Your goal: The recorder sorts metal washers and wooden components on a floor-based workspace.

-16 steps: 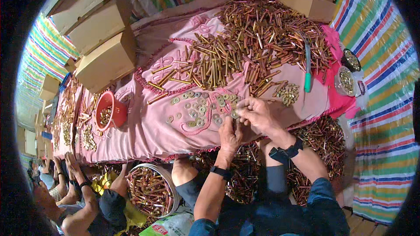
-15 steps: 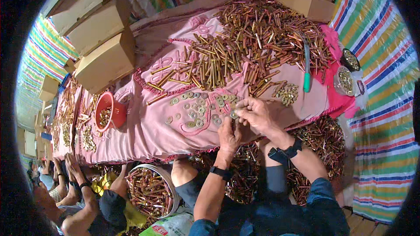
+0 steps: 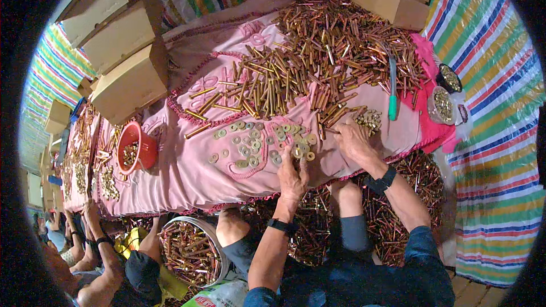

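My left hand (image 3: 292, 179) is closed at the front edge of the table, pinching a flat metal washer (image 3: 297, 150) between thumb and fingers. Just beyond it, loose washers (image 3: 250, 142) lie scattered on the pink cloth. My right hand (image 3: 357, 145) reaches over the cloth with its fingers apart, and I see nothing held in it. Its fingertips come down between a small pile of brass-coloured nuts (image 3: 369, 120) and the near ends of some long bolts (image 3: 335, 115). The undersides of those fingers are hidden.
A large heap of bolts (image 3: 341, 40) covers the far side. Right of the nuts lies a green-handled tool (image 3: 393, 105), beside a tub of small parts (image 3: 442, 107). A red bucket (image 3: 149, 149) stands left, below cardboard boxes (image 3: 133, 82). Other people's arms (image 3: 108, 256) are at lower left.
My hands were together over the washers; the right has moved away to the right and forward, to the nuts. The left stays near its place, holding the washer. The view has shifted slightly.
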Demonstrator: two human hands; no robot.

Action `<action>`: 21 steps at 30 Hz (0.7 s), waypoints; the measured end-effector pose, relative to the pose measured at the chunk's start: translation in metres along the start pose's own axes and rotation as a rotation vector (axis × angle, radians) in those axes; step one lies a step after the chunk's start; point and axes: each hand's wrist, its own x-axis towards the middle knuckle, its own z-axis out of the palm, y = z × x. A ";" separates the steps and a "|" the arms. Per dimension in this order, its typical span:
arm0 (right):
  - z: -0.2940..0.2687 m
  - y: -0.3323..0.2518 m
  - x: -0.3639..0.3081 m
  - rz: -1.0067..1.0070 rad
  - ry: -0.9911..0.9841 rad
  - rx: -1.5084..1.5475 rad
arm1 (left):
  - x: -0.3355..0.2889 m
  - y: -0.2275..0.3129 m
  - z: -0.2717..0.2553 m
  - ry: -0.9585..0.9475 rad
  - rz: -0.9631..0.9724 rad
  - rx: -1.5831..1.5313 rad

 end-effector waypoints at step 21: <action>-0.014 -0.080 -0.013 0.060 -0.125 0.863 | -0.005 -0.010 0.001 0.039 0.088 0.070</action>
